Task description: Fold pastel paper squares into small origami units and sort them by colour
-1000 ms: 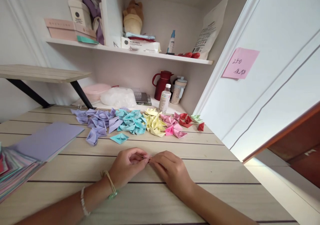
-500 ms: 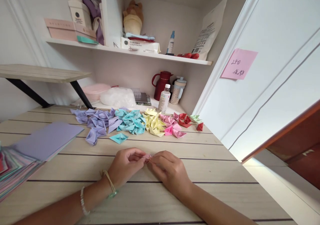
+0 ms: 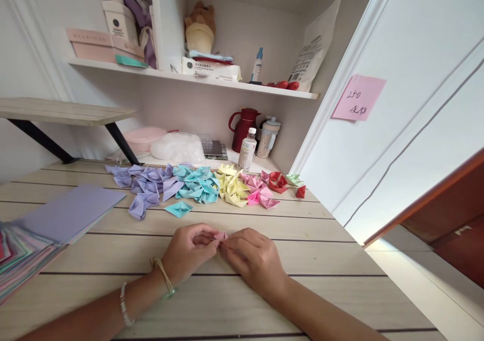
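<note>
A small folded pink paper (image 3: 222, 236) is pinched between my two hands above the middle of the table, mostly covered by fingers. My left hand (image 3: 192, 247) grips its left side with thumb and fingertips. From the right, my right hand (image 3: 255, 260) holds the other side, its fingers curled together. Beyond them lie folded paper boats in colour groups: purple boats (image 3: 145, 184), blue boats (image 3: 200, 183), yellow boats (image 3: 231, 185), pink boats (image 3: 260, 188) and red boats (image 3: 278, 181). One blue boat (image 3: 179, 209) sits apart, nearer my left hand.
Stacked coloured paper (image 3: 32, 260) with purple sheets (image 3: 71, 210) lies at the left. A bottle (image 3: 247, 152), a red jug (image 3: 242, 129) and a tumbler (image 3: 268, 138) stand behind the boats. A raised wooden shelf (image 3: 68, 111) overhangs the back left.
My hands keep their pinch on the pink paper in nearly the same place. A little more of the paper shows between the fingertips. The view has shifted slightly.
</note>
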The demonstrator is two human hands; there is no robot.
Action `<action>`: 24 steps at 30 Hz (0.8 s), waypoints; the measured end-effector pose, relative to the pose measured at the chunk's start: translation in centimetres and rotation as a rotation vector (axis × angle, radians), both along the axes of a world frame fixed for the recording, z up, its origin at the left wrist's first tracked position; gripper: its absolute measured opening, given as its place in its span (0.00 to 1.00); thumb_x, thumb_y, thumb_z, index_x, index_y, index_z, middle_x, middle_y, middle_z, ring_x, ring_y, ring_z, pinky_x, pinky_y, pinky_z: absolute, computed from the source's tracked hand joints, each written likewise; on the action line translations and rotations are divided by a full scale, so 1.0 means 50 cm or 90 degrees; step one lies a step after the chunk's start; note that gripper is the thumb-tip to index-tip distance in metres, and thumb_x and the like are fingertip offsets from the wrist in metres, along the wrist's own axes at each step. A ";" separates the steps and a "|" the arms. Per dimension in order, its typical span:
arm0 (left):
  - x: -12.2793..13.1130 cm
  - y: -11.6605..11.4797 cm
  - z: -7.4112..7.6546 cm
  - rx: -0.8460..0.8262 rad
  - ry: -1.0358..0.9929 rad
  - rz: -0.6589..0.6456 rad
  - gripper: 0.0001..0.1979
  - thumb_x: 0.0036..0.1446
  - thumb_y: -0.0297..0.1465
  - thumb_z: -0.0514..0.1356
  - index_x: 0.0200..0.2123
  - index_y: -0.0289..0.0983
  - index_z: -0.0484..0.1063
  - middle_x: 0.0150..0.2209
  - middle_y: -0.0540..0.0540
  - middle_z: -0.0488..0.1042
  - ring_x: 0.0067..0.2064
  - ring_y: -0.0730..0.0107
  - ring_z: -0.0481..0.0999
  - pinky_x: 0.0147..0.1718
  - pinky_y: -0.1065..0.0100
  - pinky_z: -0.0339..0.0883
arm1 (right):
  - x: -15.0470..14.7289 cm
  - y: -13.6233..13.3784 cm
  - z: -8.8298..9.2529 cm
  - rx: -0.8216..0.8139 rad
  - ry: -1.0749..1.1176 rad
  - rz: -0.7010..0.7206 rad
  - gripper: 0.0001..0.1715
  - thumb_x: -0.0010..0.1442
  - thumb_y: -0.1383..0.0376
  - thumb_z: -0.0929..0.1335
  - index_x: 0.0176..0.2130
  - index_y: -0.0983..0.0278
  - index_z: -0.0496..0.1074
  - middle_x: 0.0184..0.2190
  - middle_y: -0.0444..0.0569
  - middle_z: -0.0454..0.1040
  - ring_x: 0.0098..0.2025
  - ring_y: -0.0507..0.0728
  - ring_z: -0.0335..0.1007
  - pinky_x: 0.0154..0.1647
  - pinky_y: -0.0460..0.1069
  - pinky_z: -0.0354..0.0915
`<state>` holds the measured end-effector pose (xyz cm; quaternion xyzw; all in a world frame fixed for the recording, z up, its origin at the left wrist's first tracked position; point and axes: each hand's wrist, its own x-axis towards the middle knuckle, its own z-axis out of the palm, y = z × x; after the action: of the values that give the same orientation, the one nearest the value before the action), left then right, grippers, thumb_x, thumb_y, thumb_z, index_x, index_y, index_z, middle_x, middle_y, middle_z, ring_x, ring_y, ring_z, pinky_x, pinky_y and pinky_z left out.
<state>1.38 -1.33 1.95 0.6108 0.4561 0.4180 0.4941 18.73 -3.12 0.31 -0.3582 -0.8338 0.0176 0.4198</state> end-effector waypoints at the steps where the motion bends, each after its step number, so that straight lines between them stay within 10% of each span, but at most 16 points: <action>1: 0.001 -0.001 0.002 0.000 0.000 0.006 0.12 0.42 0.34 0.64 0.31 0.33 0.75 0.31 0.41 0.79 0.34 0.63 0.77 0.34 0.67 0.71 | 0.000 0.000 0.000 0.005 -0.004 -0.009 0.08 0.58 0.69 0.64 0.36 0.60 0.73 0.32 0.48 0.76 0.34 0.54 0.71 0.35 0.49 0.67; 24: -0.014 0.004 -0.006 -0.035 -0.096 -0.003 0.18 0.44 0.37 0.62 0.36 0.31 0.72 0.24 0.44 0.76 0.25 0.66 0.75 0.24 0.68 0.69 | -0.005 -0.001 0.018 0.049 -0.030 -0.127 0.05 0.53 0.70 0.66 0.29 0.61 0.70 0.30 0.47 0.73 0.35 0.56 0.65 0.38 0.51 0.59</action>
<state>0.69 -1.15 1.64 0.5651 0.4276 0.4488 0.5444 18.51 -3.18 1.20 -0.4236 -0.8036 -0.0646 0.4131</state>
